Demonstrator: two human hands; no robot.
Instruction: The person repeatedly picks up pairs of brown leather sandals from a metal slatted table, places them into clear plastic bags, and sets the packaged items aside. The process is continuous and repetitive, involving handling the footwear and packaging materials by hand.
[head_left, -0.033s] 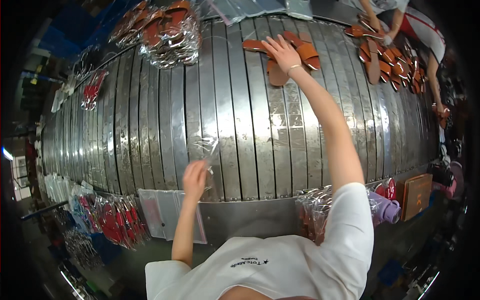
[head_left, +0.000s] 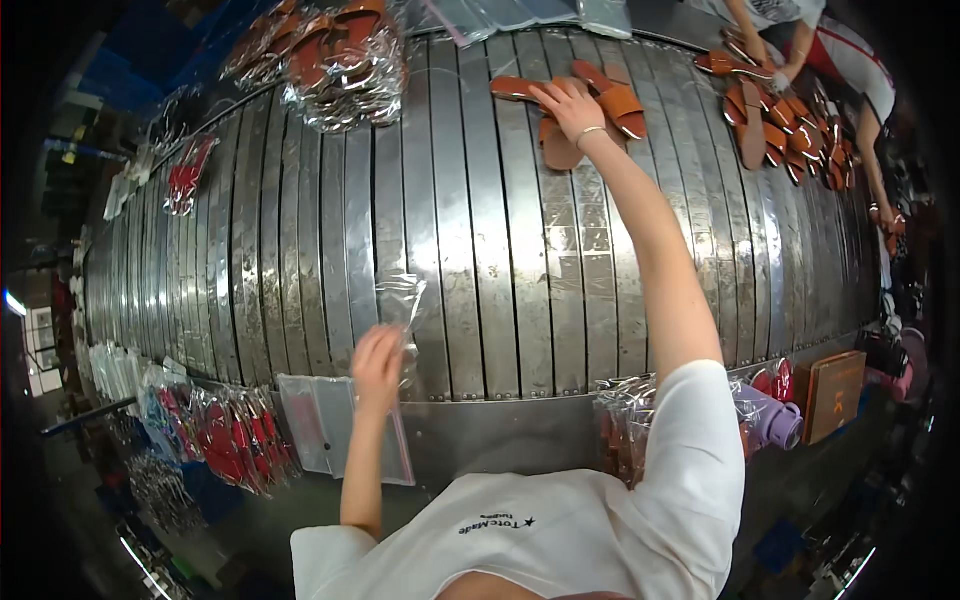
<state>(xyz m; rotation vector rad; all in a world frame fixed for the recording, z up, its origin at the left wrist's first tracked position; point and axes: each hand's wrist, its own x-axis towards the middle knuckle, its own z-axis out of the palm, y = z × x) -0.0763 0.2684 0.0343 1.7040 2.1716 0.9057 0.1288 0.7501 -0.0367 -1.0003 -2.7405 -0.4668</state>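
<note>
My right hand (head_left: 577, 112) reaches far across the metal slats to a small group of brown sandals. Its fingers are bent down over one brown sandal (head_left: 515, 89), closed on its near end. Another brown sandal (head_left: 622, 102) with a wide strap lies just right of the hand, and a sole-up sandal (head_left: 560, 152) shows partly under the wrist. Near the front edge, my left hand (head_left: 378, 366) is closed on a clear plastic bag (head_left: 403, 297), which spreads over the slats beyond the fingers.
Bagged brown sandals (head_left: 345, 70) are heaped at the far left, with a red bagged pair (head_left: 188, 176) nearby. At far right, a co-worker's hands (head_left: 781, 78) handle loose sandals (head_left: 800, 135). Flat plastic bags (head_left: 335, 425), red bagged sandals (head_left: 235, 440) and a purple bottle (head_left: 770, 418) line the front edge.
My right hand's fingers, spread before, have drawn in and bent over the sandal. My left hand has shifted slightly left with the clear bag. The sandals sit slightly farther right in view.
</note>
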